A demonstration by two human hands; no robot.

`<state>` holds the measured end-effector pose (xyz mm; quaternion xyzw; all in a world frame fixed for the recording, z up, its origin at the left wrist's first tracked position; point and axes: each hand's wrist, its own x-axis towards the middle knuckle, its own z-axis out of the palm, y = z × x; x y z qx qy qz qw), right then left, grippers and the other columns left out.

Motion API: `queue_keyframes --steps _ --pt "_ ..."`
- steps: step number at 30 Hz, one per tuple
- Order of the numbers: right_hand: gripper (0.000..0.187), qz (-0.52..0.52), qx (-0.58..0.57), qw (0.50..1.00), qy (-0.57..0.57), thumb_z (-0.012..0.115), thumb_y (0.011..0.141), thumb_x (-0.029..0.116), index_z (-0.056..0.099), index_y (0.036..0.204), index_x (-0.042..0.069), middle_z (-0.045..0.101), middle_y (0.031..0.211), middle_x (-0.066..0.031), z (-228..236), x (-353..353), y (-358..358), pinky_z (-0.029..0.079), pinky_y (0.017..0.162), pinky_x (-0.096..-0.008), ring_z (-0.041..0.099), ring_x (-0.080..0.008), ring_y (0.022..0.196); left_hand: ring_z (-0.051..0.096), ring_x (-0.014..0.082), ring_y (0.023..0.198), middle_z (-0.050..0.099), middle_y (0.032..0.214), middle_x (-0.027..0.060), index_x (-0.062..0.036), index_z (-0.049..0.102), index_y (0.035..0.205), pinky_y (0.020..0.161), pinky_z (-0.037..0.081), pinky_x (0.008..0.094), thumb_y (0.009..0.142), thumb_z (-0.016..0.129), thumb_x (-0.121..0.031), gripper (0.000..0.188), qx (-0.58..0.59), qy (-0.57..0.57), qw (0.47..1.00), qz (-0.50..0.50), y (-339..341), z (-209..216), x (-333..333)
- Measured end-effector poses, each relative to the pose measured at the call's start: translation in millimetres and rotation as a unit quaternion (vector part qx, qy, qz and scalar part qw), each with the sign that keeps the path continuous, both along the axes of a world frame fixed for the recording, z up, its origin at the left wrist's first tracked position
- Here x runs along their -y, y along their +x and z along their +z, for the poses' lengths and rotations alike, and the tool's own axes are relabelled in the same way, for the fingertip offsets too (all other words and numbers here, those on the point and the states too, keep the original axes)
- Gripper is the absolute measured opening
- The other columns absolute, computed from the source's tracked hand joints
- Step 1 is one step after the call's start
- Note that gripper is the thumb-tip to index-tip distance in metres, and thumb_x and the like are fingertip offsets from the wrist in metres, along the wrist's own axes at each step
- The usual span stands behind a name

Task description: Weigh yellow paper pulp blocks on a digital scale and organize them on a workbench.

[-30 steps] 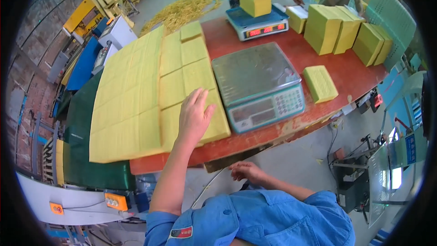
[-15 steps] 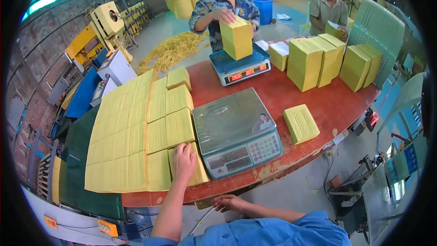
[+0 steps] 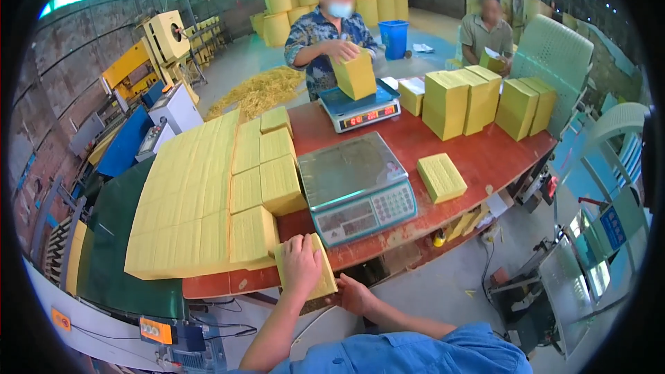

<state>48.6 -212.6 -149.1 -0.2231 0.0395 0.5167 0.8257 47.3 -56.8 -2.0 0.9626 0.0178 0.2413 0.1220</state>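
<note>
My left hand (image 3: 303, 267) lies over a thick stack of yellow paper (image 3: 320, 281), gripping it with spread fingers. The stack overhangs the table's near edge, slightly turned. At its lower right corner is my right hand (image 3: 356, 296), thumb beside the edge and fingertips partly hidden under the stack. To the left, rows of similar yellow paper stacks (image 3: 187, 201) lie packed together. Just beyond my hands stands a grey and teal scale (image 3: 353, 173) with a bare metal pan. A single yellow paper stack (image 3: 441, 177) lies to the right of this scale.
Across the red table (image 3: 305, 125), a masked co-worker (image 3: 322, 34) holds a tall yellow stack on a blue-panned scale (image 3: 360, 114). More stacks (image 3: 454, 104) stand at the far right, near another seated person (image 3: 488, 31). A green surface (image 3: 111, 235) adjoins on the left.
My left hand has pulled the near paper stack toward me and right, away from the rows. My right hand has come up to its corner. The co-worker's stack has tilted.
</note>
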Motion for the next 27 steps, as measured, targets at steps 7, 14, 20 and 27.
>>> queue_keyframes --steps 7,14,20,27 --pt "0.046 0.001 0.029 0.999 0.019 0.039 0.102 0.041 0.053 0.132 0.009 0.060 0.128 -0.0080 -9 -8 -30 0.046 0.099 -0.0416 0.058 -0.0225 0.115 0.026 0.0474 0.138 0.028 0.150 0.0258 -0.0029 0.041 0.142 0.109 0.025 0.0621 0.086 0.065 -0.027 0.066 -0.072 -0.010 0.994 0.081 -65 10 10" --pt "0.051 -0.046 0.074 0.996 -0.001 0.050 0.097 0.044 0.052 0.135 0.010 0.061 0.130 -0.0077 -17 -36 -7 0.047 0.098 -0.0398 0.060 -0.0231 0.115 0.026 0.0496 0.138 0.025 0.151 0.0284 -0.0003 0.039 0.142 0.110 0.029 0.0571 0.090 0.057 -0.030 0.062 -0.077 -0.092 0.983 0.136 -76 -14 14" --pt "0.046 -0.001 0.134 0.987 -0.094 0.053 0.099 0.036 0.052 0.134 0.007 0.061 0.127 -0.0060 40 -10 -41 0.046 0.098 -0.0365 0.059 -0.0187 0.114 0.029 0.0464 0.138 0.030 0.149 0.0291 0.0023 0.040 0.141 0.113 0.026 0.0504 0.097 0.048 -0.030 0.055 -0.066 -0.163 0.972 0.157 -110 -27 -13" --pt "0.049 -0.027 0.316 0.948 -0.026 0.041 0.104 0.037 0.051 0.137 0.002 0.060 0.128 -0.0089 144 55 -8 0.045 0.098 -0.0312 0.057 -0.0168 0.115 0.037 0.0338 0.135 0.038 0.145 0.0220 0.0015 0.040 0.140 0.111 0.029 0.0417 0.101 0.044 -0.035 0.054 0.061 -0.522 0.850 0.029 -107 22 14"
